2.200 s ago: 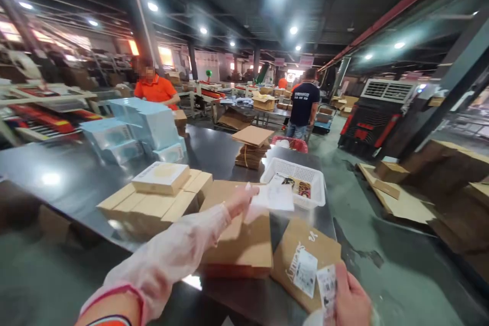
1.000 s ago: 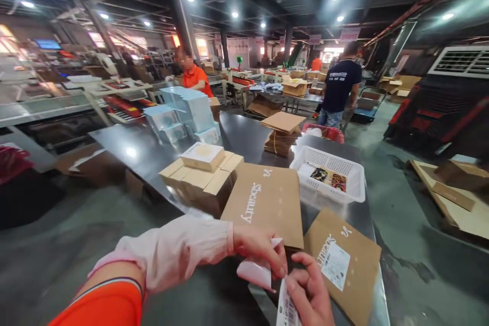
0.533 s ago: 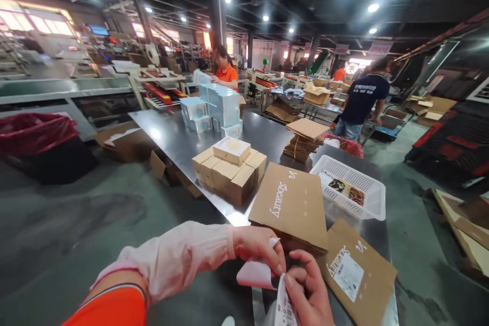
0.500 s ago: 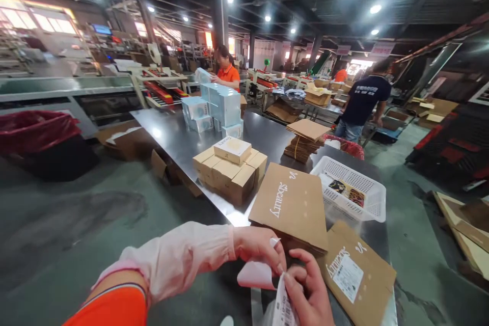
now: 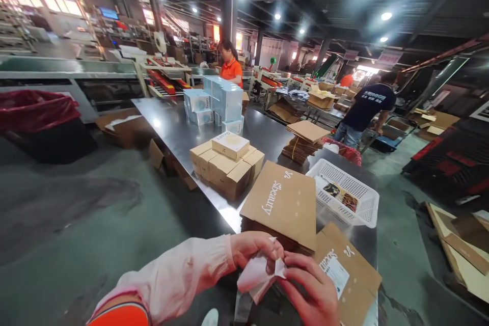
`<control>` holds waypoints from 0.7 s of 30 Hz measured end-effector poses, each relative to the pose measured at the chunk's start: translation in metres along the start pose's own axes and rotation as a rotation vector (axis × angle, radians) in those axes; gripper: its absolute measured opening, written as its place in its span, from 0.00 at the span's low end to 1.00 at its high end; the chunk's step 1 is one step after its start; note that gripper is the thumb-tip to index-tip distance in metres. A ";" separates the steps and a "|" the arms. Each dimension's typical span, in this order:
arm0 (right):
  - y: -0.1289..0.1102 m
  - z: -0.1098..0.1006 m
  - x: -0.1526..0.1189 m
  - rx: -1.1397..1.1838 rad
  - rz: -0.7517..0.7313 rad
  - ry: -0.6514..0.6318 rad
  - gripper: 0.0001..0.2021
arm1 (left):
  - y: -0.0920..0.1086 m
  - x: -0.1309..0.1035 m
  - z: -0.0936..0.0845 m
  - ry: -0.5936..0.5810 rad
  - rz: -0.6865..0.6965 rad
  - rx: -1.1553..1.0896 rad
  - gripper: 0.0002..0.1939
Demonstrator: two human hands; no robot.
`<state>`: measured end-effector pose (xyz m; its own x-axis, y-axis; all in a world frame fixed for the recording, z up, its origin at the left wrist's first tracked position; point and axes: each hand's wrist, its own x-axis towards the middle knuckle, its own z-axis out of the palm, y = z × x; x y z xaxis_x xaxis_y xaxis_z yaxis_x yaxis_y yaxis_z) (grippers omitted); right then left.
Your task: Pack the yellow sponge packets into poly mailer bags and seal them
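Both hands pinched in on one bit of white paper

So the left hand (image 5: 257, 247) comes in from the lower left, forearm slanting up toward the right in a pale pink sleeve cover (image 5: 179, 277), with an orange sleeve (image 5: 120, 314) at the bottom. Wrist is pretty level, back of the hand up, fingers curled over and closed on the white paper (image 5: 252, 274). A fingertip shows right up against it.

Right hand (image 5: 311, 288) reaches in from the lower right, back of the hand toward the camera, fingers pointing left and bent. Its fingertips are closed on the paper's right corner. The two sets of fingertips are so close I can't tell if they touch each other. The paper is folded over, its loose part hanging under the left hand, and I can't read anything on it.

All this is just in front of a stack of flat brown cartons (image 5: 280, 206) marked "Sbeauty". Beside the right hand there's another flat carton (image 5: 353, 277), turned at an angle, with a shipping label (image 5: 337, 276) partly hidden by that hand. Past the stack, on the dark table (image 5: 263, 125), sit a white basket (image 5: 344, 220) and some tan boxes (image 5: 217, 173).
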<state>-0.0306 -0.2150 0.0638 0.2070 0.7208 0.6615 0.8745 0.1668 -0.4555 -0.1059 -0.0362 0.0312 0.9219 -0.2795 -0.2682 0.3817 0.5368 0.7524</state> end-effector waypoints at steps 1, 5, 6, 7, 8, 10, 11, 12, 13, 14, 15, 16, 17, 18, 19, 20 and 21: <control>0.003 -0.001 -0.001 0.028 0.058 0.014 0.02 | 0.001 -0.002 0.001 0.041 0.053 0.052 0.09; 0.012 0.003 -0.004 0.099 0.330 0.055 0.07 | 0.003 -0.012 0.005 0.164 0.456 0.542 0.19; 0.013 0.005 -0.005 0.121 0.381 0.047 0.08 | 0.002 -0.013 0.005 0.154 0.534 0.649 0.17; 0.013 0.008 -0.007 0.145 0.419 0.031 0.08 | -0.001 -0.014 0.004 0.139 0.588 0.718 0.15; 0.013 0.010 -0.009 0.165 0.452 0.007 0.09 | -0.005 -0.013 0.002 0.135 0.620 0.747 0.13; 0.013 0.013 -0.010 0.188 0.498 -0.044 0.10 | -0.016 -0.009 -0.004 0.179 0.629 0.684 0.16; 0.015 0.013 -0.009 0.189 0.512 -0.061 0.10 | -0.024 -0.006 -0.007 0.220 0.607 0.599 0.17; 0.019 0.012 -0.005 0.182 0.522 -0.068 0.11 | -0.031 -0.003 -0.011 0.267 0.576 0.487 0.18; 0.027 0.011 0.001 0.165 0.532 -0.064 0.12 | -0.039 0.001 -0.014 0.314 0.540 0.357 0.19; 0.038 0.010 0.010 0.139 0.538 -0.046 0.13 | -0.046 0.004 -0.017 0.365 0.510 0.213 0.21; 0.053 0.010 0.022 0.105 0.542 -0.022 0.15 | -0.053 0.008 -0.019 0.412 0.487 0.068 0.23; 0.072 0.010 0.035 0.061 0.549 0.001 0.16 | -0.058 0.011 -0.021 0.453 0.461 -0.058 0.25; 0.093 0.011 0.049 0.009 0.558 0.019 0.17 | -0.063 0.014 -0.022 0.490 0.434 -0.156 0.27; 0.115 0.013 0.063 -0.059 0.569 0.015 0.18 | -0.066 0.017 -0.023 0.520 0.401 -0.231 0.29; 0.137 0.016 0.076 -0.151 0.596 -0.004 0.19 | -0.070 0.020 -0.024 0.543 0.365 -0.287 0.30; 0.156 0.020 0.086 -0.247 0.623 -0.034 0.19 | -0.073 0.022 -0.024 0.563 0.341 -0.321 0.31; 0.171 0.024 0.093 -0.325 0.631 -0.060 0.19 | -0.077 0.023 -0.025 0.585 0.328 -0.332 0.31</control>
<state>0.1279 -0.1027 0.0331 0.7008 0.6509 0.2918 0.6839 -0.4968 -0.5343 -0.1124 -0.0645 -0.0481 0.8414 0.3551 -0.4075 -0.0040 0.7581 0.6522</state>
